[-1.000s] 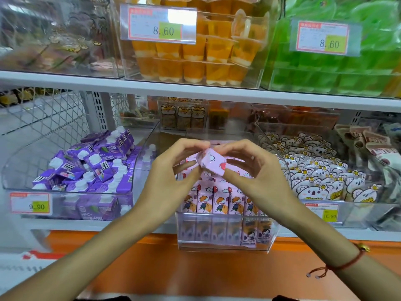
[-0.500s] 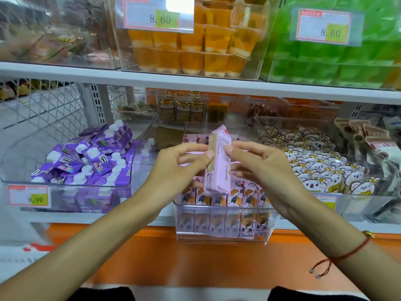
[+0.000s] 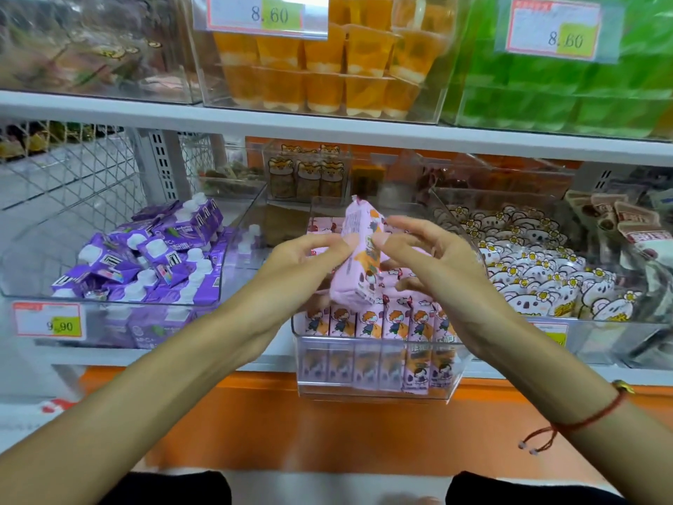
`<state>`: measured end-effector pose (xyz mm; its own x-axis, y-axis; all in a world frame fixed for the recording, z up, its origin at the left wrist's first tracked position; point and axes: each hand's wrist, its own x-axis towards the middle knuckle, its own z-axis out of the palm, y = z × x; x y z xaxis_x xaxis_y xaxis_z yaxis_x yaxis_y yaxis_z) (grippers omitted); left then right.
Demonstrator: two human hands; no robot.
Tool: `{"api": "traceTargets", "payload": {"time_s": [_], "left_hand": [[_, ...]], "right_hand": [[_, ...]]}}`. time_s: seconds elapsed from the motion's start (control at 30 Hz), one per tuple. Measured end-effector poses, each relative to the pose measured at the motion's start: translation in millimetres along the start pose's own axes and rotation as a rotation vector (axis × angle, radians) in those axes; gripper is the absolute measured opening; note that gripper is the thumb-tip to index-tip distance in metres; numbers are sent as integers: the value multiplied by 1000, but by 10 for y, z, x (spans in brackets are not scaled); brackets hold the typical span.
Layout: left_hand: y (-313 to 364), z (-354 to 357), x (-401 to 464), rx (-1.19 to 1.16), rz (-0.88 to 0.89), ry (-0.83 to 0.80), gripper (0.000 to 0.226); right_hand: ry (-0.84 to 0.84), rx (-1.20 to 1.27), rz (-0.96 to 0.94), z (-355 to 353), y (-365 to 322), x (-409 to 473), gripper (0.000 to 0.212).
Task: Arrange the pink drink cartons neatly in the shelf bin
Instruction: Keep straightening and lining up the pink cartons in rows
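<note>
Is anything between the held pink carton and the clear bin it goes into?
Nothing visible: both hands pinch the pink drink carton directly above the clear plastic shelf bin, whose front row of upright cartons looks full.

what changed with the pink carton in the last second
The pink carton, lying flat across the fingertips a second ago, was turned up on end and now tilts. The left hand and right hand still pinch it above the clear bin; the row inside is unchanged.

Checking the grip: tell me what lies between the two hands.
Head view: one pink carton, nearly upright, pinched between the left hand and right hand.
</note>
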<state>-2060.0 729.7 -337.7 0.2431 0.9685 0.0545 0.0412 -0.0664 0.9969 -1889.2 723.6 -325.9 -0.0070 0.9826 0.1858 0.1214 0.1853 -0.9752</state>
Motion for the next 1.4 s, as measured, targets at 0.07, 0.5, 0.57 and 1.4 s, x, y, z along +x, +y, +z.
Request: {"api": "traceTargets", "payload": {"time_s": [0.07, 0.5, 0.57, 1.4], "left_hand": [[-13, 12, -4, 21, 32, -48, 26], [-79, -37, -75, 434, 459, 214, 36], [-133, -104, -70, 476, 422, 362, 46], [-398, -331, 8, 304, 122, 303, 19]], "right_hand": [[-50, -43, 15, 16, 25, 3, 39], [21, -122, -282, -7, 136, -42, 59], [140, -124, -290, -51, 159, 7, 60], [-94, -1061, -224, 424, 405, 1699, 55]]}}
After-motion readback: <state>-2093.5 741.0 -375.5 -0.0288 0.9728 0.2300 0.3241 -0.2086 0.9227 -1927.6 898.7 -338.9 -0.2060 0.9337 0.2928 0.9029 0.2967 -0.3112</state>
